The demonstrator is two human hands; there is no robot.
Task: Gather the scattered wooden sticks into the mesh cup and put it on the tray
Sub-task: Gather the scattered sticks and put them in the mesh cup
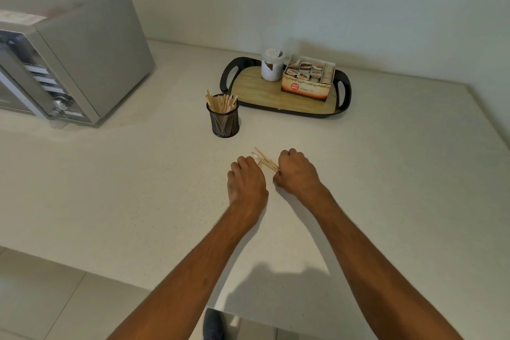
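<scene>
Pale counter (138, 188), microwave (69, 63) at left. Better sweeping the loose wooden sticks (265, 160) into one aligned bundle before lifting toward the mesh cup (224, 119), standing just beside the tray (287, 96). Right hand (296, 172) curling closed on the sticks; left hand (246, 181) curled, nudging them, grip hidden.

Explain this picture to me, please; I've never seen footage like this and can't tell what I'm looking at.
It is one picture from a camera worn on a person's head, looking down at their own bare arms. No machine is involved. On the pale counter the left hand and right hand are bunching loose wooden sticks between them. Behind stands a black mesh cup already holding sticks, next to a tray carrying a jar and a tea box. A microwave sits at the left.
</scene>
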